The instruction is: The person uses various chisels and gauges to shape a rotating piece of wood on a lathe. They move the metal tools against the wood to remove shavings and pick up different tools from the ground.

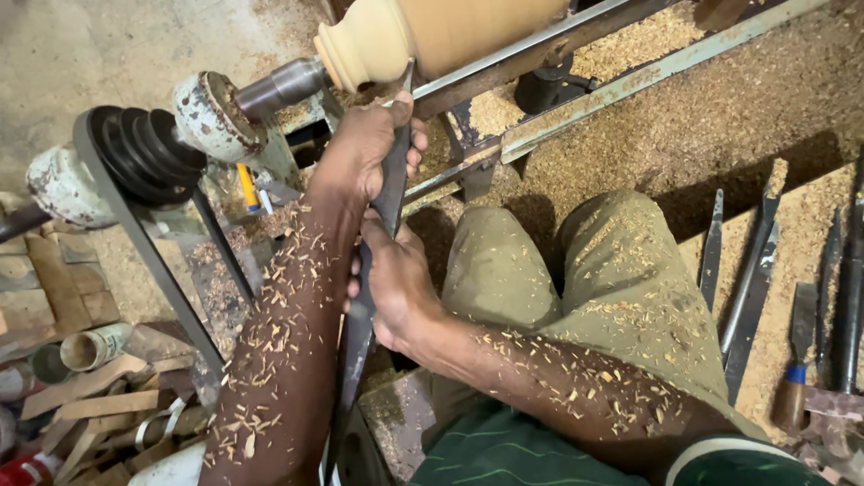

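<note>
A: While the pale round wooden piece sits on the old metal lathe at the top, where are the hands?

B: Both are on the long dark flat metal chisel. The left hand is up front, near the tip, w/ fingers wrapped tight round the blade. The right hand is lower down, clenched round the same chisel, closer to the body.

A: And the tip?

B: It points up at the wood, right under the thick rim at the wood's left end. I can't tell if it touches; the thumb is in the way. The blade leans on the grey metal rail that runs under the wood.

A: What's left of the wood?

B: A shiny steel shaft goes into the wood's end. Next comes a chipped white bearing block, then a black stepped pulley w/ a dark belt running down from it.

A: The arms look messy.

B: Yep. Lots of little wood chips stick to both arms & to the olive-green trousers. Sawdust covers the ground on the right too.

A: Other tools?

B: A row of long dark metal chisels lies on the right, well apart from the hands. One has a brown wooden handle w/ a blue band. On the left, low down, there are scrap wood bits & a small pale cup-shaped turned piece.
</note>
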